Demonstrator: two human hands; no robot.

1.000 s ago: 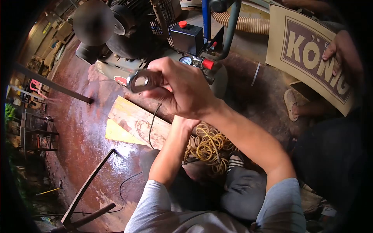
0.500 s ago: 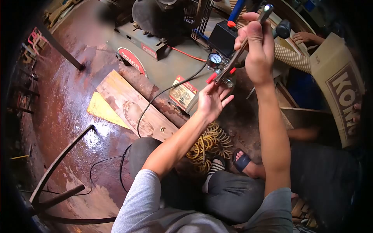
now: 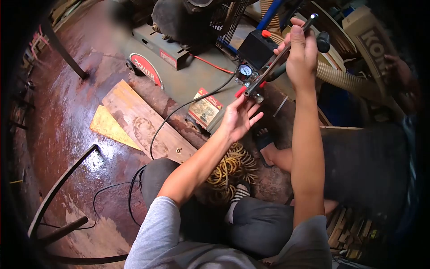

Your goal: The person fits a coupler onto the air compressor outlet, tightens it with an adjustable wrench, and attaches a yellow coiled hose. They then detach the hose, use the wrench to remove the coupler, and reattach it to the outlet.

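My right hand (image 3: 301, 56) is raised and closed around a long metal wrench (image 3: 274, 65). The tool slants down to the left, from a shiny upper end to a lower end over the fittings under a pressure gauge (image 3: 245, 70). Palm up, my left hand (image 3: 238, 119) has its fingers spread, with the fingertips right at the wrench's lower end and the red valve handle (image 3: 241, 92). These fittings sit on a grey air compressor (image 3: 179, 83), below a black switch box (image 3: 257, 48) with a red knob.
A wooden plank (image 3: 145, 121) lies on the wet floor beside the compressor. Coiled yellow hose (image 3: 233, 168) rests by my foot, and a black cable (image 3: 170, 117) crosses the plank. Another person in dark clothing (image 3: 363, 166) is close at right, near a cardboard box (image 3: 369, 42).
The cardboard box has shifted up and back, and the other person's foot and body have moved. My hands keep nearly the same pose, with the wrench turned slightly.
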